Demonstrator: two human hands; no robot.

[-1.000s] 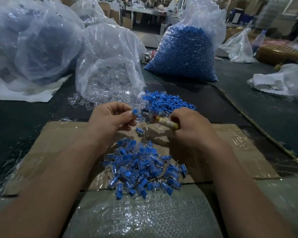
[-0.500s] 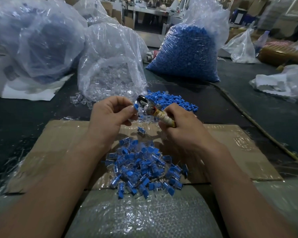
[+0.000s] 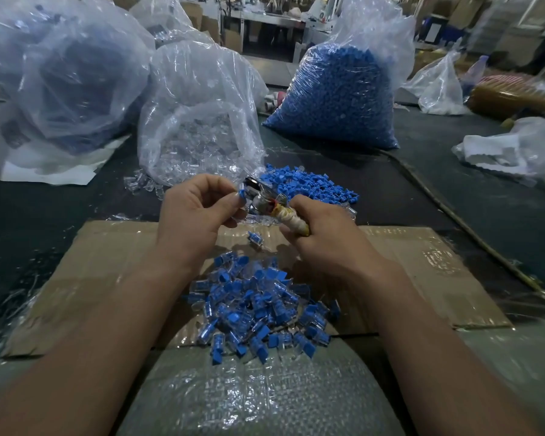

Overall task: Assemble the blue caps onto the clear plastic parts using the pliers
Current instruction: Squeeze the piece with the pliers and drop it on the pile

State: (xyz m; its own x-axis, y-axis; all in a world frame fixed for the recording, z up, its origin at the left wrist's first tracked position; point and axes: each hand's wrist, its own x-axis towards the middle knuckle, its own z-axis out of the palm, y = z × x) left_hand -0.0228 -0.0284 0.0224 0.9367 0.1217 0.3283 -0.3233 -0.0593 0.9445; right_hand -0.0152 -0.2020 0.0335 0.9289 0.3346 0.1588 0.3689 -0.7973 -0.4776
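Dark counter in a cluttered workshop, with a flattened cardboard sheet as the work mat. The person's left hand pinches a blue cap between thumb and forefinger at mid-frame, right up against the nose of the pliers. The right hand is wrapped around the tape-bound handle. Can't tell if a clear part is already under the cap.

Best bet: seat the cap square first, then squeeze gently, since hard clear plastic probably cracks if crushed.

The finished pieces heaped at lower centre look glossy and boxy. The loose blue caps just behind the hands look matte, and sit beside a crinkly bag of clear parts.
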